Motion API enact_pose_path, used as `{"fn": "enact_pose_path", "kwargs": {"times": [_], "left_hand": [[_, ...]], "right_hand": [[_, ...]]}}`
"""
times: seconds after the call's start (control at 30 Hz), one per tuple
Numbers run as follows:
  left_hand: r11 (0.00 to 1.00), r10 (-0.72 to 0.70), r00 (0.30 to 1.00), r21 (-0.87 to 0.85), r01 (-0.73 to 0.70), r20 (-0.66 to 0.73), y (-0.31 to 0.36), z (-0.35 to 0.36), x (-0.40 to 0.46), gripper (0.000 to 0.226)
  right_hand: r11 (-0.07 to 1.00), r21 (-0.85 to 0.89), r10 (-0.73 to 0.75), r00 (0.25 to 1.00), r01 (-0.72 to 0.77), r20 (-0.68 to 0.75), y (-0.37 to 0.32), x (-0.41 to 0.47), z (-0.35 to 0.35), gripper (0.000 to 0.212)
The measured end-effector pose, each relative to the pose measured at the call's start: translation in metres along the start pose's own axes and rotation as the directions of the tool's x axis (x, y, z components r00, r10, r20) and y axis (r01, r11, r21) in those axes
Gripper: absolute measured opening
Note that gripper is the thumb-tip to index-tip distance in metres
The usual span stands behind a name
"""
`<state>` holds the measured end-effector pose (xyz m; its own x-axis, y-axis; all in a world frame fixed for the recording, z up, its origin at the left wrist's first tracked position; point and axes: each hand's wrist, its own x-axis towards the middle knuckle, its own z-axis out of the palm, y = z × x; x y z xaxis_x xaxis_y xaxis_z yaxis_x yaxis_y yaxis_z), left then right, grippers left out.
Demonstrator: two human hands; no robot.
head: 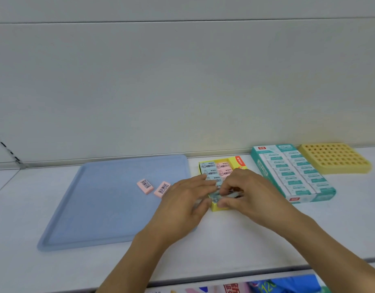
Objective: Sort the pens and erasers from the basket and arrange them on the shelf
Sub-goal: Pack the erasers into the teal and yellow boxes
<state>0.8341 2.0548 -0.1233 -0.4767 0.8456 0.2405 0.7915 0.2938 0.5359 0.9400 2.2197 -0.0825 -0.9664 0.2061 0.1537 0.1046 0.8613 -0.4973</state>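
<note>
A flat blue-grey plastic tray (93, 206) with rounded corners and a low raised rim lies at the left of the white shelf (235, 244). On it, near its right side, two small pink erasers (145, 186) and (161, 189) lie just beside each other, each a flat rectangular block turned to show a white barcode label.

Next comes the left hand (187, 199), palm down at the tray's right edge, its fingers reaching onto the near left part of the yellow box (238, 160). Whether its grip is closed on anything cannot be told. That cardboard box is open and packed with rows of pale blue and pink erasers whose wrappers read "4B" beside a small rabbit drawing; a red corner tab carries a white logo that seems to read "M&G".

The right hand (248, 190) hovers over the box's near end, thumb and fingertips pinched together on a pale, blurred eraser at the box's front row.

Further right sits a teal-and-white carton (292, 174) of white-wrapped erasers with a red brand tag, its print too small to read. Behind it, at the far right, lies a yellow plastic holder (334, 157) pierced with a grid of holes.
</note>
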Motion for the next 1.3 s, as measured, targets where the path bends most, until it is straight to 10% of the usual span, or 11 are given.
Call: {"fn": "enact_pose_path", "kwargs": {"times": [0.5, 0.77, 1.03, 1.3], "left_hand": [[0.992, -0.087, 0.995, -0.091, 0.083, -0.04, -0.006, 0.009, -0.009, 0.049], [0.999, 0.037, 0.999, -0.011, -0.037, -0.011, -0.002, 0.007, -0.014, 0.046], [0.97, 0.087, 0.989, 0.215, -0.111, 0.118, -0.001, 0.005, -0.02, 0.058], [0.962, 0.065, 0.988, 0.253, -0.1, 0.14, 0.008, 0.014, -0.029, 0.07]], "right_hand": [[0.996, 0.044, -0.075, 0.995, 0.078, -0.063, -0.001, -0.009, 0.005, 0.009], [0.917, -0.345, -0.279, 0.938, 0.198, -0.203, -0.005, -0.037, 0.033, 0.026], [0.995, 0.025, -0.085, 0.978, 0.092, -0.191, -0.001, -0.038, 0.016, 0.028], [0.931, -0.365, -0.038, 0.996, 0.006, -0.081, -0.028, -0.05, 0.038, 0.073]]}}
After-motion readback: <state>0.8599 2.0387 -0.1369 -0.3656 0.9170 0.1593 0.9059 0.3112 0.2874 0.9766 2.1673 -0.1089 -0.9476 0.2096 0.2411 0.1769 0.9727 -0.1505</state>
